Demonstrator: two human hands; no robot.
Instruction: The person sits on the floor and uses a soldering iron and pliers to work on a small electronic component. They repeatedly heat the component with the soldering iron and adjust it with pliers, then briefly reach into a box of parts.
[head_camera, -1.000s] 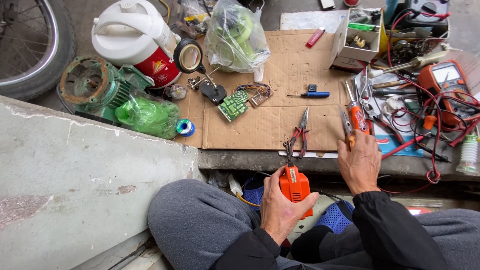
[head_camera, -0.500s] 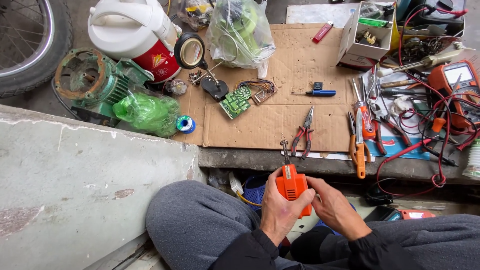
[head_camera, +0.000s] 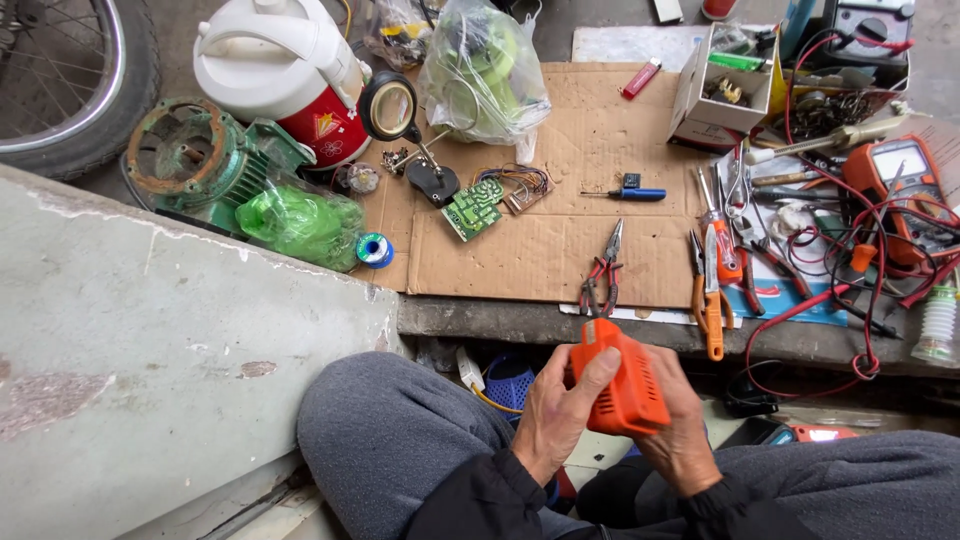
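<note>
Both hands — left hand (head_camera: 562, 415), right hand (head_camera: 682, 432) — grasp an orange vented tool (head_camera: 622, 388) over the lap (grip looks loose); it might slip onto the pliers (head_camera: 602, 275).

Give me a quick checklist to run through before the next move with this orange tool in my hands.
1. Both hands on the orange tool: ok, left hand and right hand grip it.
2. Tool's tip visible: cannot tell, hidden from view.
3. Needle-nose pliers within reach on the cardboard sheet: ok.
4. Green circuit board lying flat on the cardboard: ok.
5. Red leads kept off the edge: not ok, they trail over it.
</note>
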